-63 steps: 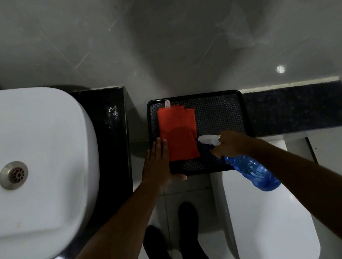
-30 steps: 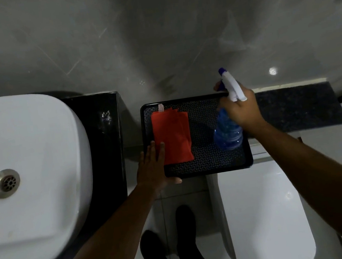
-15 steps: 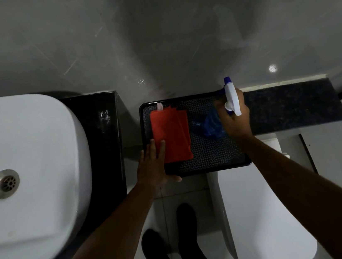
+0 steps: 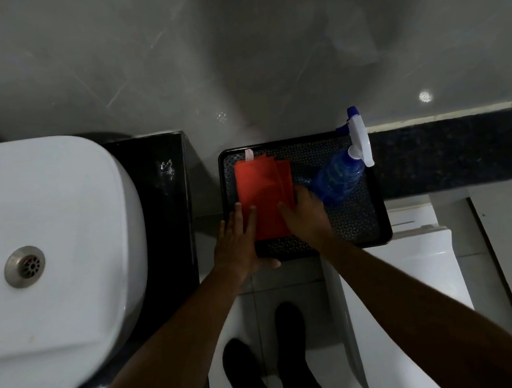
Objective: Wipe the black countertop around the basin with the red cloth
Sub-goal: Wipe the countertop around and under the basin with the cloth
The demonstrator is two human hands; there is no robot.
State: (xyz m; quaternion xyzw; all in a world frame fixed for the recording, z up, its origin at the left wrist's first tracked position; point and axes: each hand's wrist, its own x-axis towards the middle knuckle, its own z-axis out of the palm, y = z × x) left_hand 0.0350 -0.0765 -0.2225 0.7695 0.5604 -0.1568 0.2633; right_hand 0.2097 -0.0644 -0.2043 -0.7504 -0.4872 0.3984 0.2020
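Observation:
A folded red cloth (image 4: 262,189) lies on the left half of a black tray (image 4: 355,228). My left hand (image 4: 238,245) rests flat on the tray's near left corner, fingers apart, fingertips touching the cloth's edge. My right hand (image 4: 305,216) lies on the cloth's right side, fingers spread over it. The white basin (image 4: 47,253) sits at the left on the black countertop (image 4: 159,187), whose strip shows to the basin's right.
A blue spray bottle (image 4: 338,176) with a white trigger head stands on the tray's far right. A dark speckled ledge (image 4: 451,152) runs right of the tray. A white toilet (image 4: 402,304) sits below it. My dark shoes (image 4: 270,364) stand on the floor.
My right hand set the spray bottle down on the tray, let go, and moved left onto the red cloth. My left hand stayed at the tray's corner.

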